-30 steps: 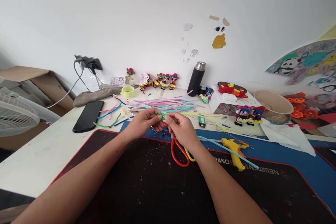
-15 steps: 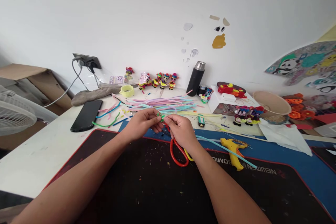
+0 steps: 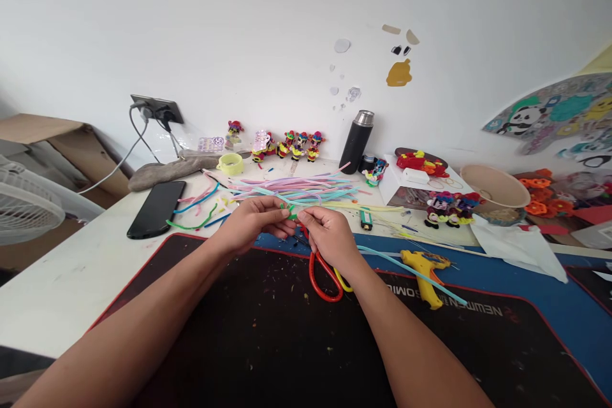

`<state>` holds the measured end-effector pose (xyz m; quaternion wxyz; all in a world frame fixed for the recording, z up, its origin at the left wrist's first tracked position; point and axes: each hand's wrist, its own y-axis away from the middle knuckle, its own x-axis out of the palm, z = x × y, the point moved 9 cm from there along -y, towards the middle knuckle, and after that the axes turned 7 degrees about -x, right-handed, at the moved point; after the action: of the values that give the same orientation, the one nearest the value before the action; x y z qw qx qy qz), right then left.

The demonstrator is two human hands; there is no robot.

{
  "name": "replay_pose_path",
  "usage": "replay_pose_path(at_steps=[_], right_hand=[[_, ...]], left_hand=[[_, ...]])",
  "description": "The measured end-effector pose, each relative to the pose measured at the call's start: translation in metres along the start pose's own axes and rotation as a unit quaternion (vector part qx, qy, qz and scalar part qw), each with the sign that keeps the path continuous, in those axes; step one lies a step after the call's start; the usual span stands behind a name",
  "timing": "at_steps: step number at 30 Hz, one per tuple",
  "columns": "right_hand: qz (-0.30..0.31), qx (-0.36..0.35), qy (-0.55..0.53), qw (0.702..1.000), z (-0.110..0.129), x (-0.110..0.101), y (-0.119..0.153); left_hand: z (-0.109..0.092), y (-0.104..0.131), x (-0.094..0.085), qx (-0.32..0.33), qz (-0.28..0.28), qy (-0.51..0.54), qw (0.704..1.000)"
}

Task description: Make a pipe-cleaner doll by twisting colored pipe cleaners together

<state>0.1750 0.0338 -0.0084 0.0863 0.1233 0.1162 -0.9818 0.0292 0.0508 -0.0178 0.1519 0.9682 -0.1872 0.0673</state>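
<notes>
Between my two hands is a small piece of green pipe cleaner (image 3: pixel 291 211), bent into a short shape. My left hand (image 3: pixel 255 222) pinches it from the left with thumb and fingers. Thumb and forefinger of my right hand (image 3: pixel 329 234) close on its right end; the fingertips hide part of it. Below the right hand lie scissors (image 3: pixel 326 278) with a red-and-yellow handle, partly hidden by the wrist. Behind the hands spreads a pile of pastel pipe cleaners (image 3: pixel 296 190) in pink, purple and light blue.
A yellow glue gun (image 3: pixel 424 274) and a light-blue pipe cleaner (image 3: pixel 406 268) lie on the right. A phone (image 3: pixel 157 210) is at the left, a black thermos (image 3: pixel 356 143) by the wall. Several small pipe-cleaner figures (image 3: pixel 299 146) stand behind. A dark mat (image 3: pixel 287 344) covers the front.
My left hand has shifted slightly and its fingers have rolled around the green piece, showing more of it. The right hand has hardly moved.
</notes>
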Motion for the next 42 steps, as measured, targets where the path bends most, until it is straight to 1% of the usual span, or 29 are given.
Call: replay_pose_path(at_steps=[5,9,11,14,18,20,22,23,25,27,28,29,30,31,32,34,36,39,42], right_hand=[[0.001,-0.007,-0.005,1.0,0.003,0.0,0.0],[-0.001,-0.006,-0.014,1.0,0.004,-0.001,0.0],[0.002,0.0,-0.015,1.0,0.003,0.0,0.0],[0.014,0.002,-0.008,1.0,0.003,0.002,0.0],[0.018,0.003,0.005,1.0,0.001,0.002,0.0],[0.02,0.01,0.018,1.0,-0.002,0.003,0.0],[0.023,0.016,0.037,0.999,-0.005,0.003,0.001],[0.025,0.017,0.049,0.998,-0.006,0.004,0.001],[0.032,0.01,0.08,0.996,-0.008,0.005,0.0],[0.036,-0.006,0.118,0.992,-0.008,0.006,-0.001],[0.037,-0.011,0.132,0.991,-0.008,0.006,-0.001],[0.038,-0.013,0.138,0.99,-0.008,0.006,-0.001],[0.037,-0.012,0.136,0.99,-0.009,0.005,-0.002],[0.036,-0.008,0.125,0.992,-0.009,0.004,-0.002],[0.034,-0.004,0.109,0.993,-0.009,0.003,-0.002],[0.025,0.0,0.075,0.997,-0.007,-0.001,-0.003],[0.015,0.005,0.045,0.999,-0.007,-0.005,-0.004],[0.002,0.007,0.014,1.0,-0.008,-0.009,-0.005],[-0.002,0.003,0.004,1.0,-0.008,-0.01,-0.005]], left_hand=[[0.006,-0.001,-0.002,-0.035,0.003,0.074,0.997],[0.005,-0.001,-0.004,-0.039,0.006,0.077,0.996],[0.001,0.001,-0.003,-0.029,0.013,0.037,0.999],[-0.006,0.003,-0.002,-0.002,0.014,-0.063,0.998],[-0.012,0.008,0.0,0.041,-0.001,-0.174,0.984],[-0.015,0.01,0.001,0.069,-0.014,-0.234,0.97],[-0.019,0.012,0.003,0.101,-0.032,-0.322,0.941],[-0.021,0.013,0.005,0.117,-0.041,-0.375,0.919],[-0.022,0.014,0.012,0.142,-0.054,-0.486,0.86],[-0.019,0.013,0.018,0.149,-0.062,-0.583,0.796],[-0.017,0.012,0.021,0.149,-0.066,-0.618,0.769],[-0.015,0.011,0.023,0.151,-0.071,-0.639,0.751],[-0.015,0.011,0.025,0.157,-0.078,-0.645,0.744],[-0.016,0.012,0.027,0.167,-0.085,-0.639,0.746],[-0.019,0.013,0.028,0.18,-0.09,-0.625,0.755],[-0.025,0.017,0.031,0.205,-0.094,-0.584,0.78],[-0.029,0.021,0.034,0.221,-0.082,-0.54,0.808],[-0.029,0.021,0.032,0.214,-0.05,-0.46,0.86],[-0.024,0.016,0.024,0.19,-0.034,-0.361,0.913]])
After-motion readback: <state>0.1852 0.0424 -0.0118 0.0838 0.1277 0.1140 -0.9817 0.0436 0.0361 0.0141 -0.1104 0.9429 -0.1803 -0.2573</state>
